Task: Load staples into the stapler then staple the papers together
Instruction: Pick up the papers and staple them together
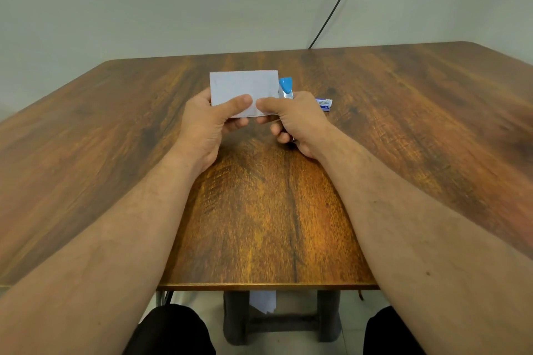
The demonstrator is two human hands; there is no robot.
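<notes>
- The person is sitting at a wooden bench (259,210), both bare forearms reaching out over it.
- The left hand (207,127) is holding up a small stack of white papers (242,89), its thumb lying across the near face and its fingers (238,122) curling behind, so the stack is being pinched along its near edge.
- The right hand (300,124) is pinching the same near edge just beside the left thumb, thumb on top; its other fingers are wrapping around a stapler (286,88).
- The stapler is standing at the right edge of the papers, its blue tip poking up above the hand, its lower body hidden in the palm.
- A small blue-and-white staple box (325,103) is lying on the bench just right of the right hand; its printing is too blurred to read.
- No writing is showing clearly on the papers either.
- A black cable (337,3) is hanging down the far wall towards the bench's far edge.
</notes>
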